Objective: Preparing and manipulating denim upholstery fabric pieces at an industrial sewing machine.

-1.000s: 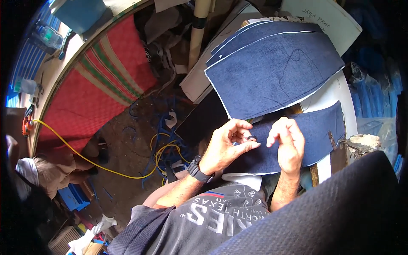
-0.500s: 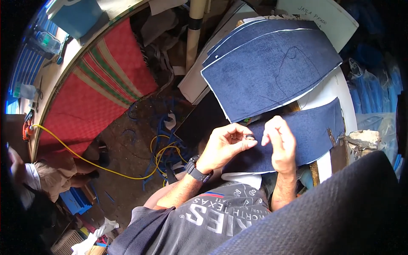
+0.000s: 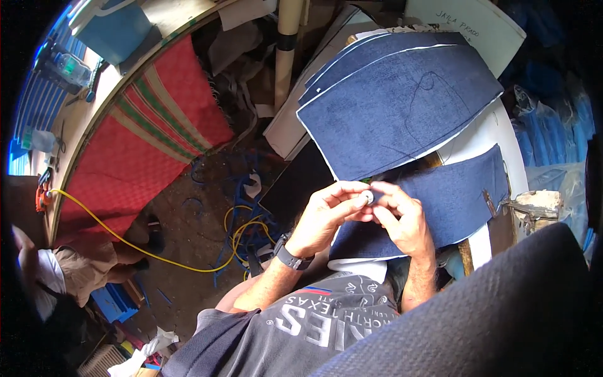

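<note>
My left hand (image 3: 333,213), with a dark watch on its wrist, pinches a small round silvery piece (image 3: 369,197), bobbin-like in shape, between thumb and fingertips. Against it come the curled fingers of my right hand (image 3: 404,220), closed; whatever they grip is hidden. Beneath both hands lies a dark blue fabric panel (image 3: 449,195) with a pale edge. Farther off, a stack of similar blue panels (image 3: 377,119) rests on a white surface, and a loose dark thread (image 3: 409,116) loops over the top one.
A dark padded shape (image 3: 477,308) fills the lower right. To the left, a red striped cloth (image 3: 157,125) hangs from a curved table edge. A yellow cord (image 3: 157,259) runs across to a tangle of blue strips on the floor. Another person (image 3: 81,264) is at far left.
My right hand has moved left, and its fingers now meet those of my left hand at the small round piece. The left hand has barely shifted.
</note>
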`<state>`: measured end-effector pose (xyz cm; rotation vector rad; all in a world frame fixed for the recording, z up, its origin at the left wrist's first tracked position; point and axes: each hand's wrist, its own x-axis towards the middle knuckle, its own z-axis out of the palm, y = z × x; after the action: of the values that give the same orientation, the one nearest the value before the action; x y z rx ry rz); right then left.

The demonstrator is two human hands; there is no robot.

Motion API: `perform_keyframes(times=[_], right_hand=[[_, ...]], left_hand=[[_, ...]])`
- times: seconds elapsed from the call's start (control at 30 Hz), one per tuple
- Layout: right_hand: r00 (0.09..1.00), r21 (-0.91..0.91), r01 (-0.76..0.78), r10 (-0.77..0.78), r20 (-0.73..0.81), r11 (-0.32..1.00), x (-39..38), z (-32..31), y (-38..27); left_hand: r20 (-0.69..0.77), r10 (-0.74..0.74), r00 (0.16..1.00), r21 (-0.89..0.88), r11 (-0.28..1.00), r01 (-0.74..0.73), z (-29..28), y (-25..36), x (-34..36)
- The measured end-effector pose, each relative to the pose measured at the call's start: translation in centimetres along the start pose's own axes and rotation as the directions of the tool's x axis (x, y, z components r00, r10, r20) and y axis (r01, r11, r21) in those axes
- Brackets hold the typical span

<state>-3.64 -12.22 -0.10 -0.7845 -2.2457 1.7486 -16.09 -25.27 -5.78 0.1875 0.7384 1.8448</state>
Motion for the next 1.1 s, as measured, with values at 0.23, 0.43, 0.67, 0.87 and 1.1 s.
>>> perform_keyframes(times=[0.23,0.43,0.67,0.87,1.1], right_hand=[[0.986,-0.192,0.115,-0.136,-0.098,0.975,-0.1,0.0,-0.2],[0.988,-0.289,0.097,-0.126,-0.085,0.952,-0.1,0.9,-0.2],[0.99,-0.034,-0.058,0.053,-0.132,0.998,-0.1,0.9,1.4],[0.953,0.437,-0.099,0.211,-0.217,0.894,0.1,0.8,2.3],[0.96,0.573,-0.043,0.193,-0.203,0.818,0.1,0.6,2.3]], left_hand=[[-0.009,0.012,1.0,-0.005,1.0,-0.013,-1.0,-0.5,0.2],[-0.017,0.083,0.996,0.093,0.992,-0.081,-0.9,-1.2,0.2],[0.04,0.201,0.979,0.442,0.875,-0.198,-0.4,-1.6,0.2],[-0.072,0.276,0.959,0.403,0.887,-0.225,-0.7,-1.4,0.2],[0.109,0.813,0.572,0.988,-0.025,-0.152,0.9,0.6,0.7]])
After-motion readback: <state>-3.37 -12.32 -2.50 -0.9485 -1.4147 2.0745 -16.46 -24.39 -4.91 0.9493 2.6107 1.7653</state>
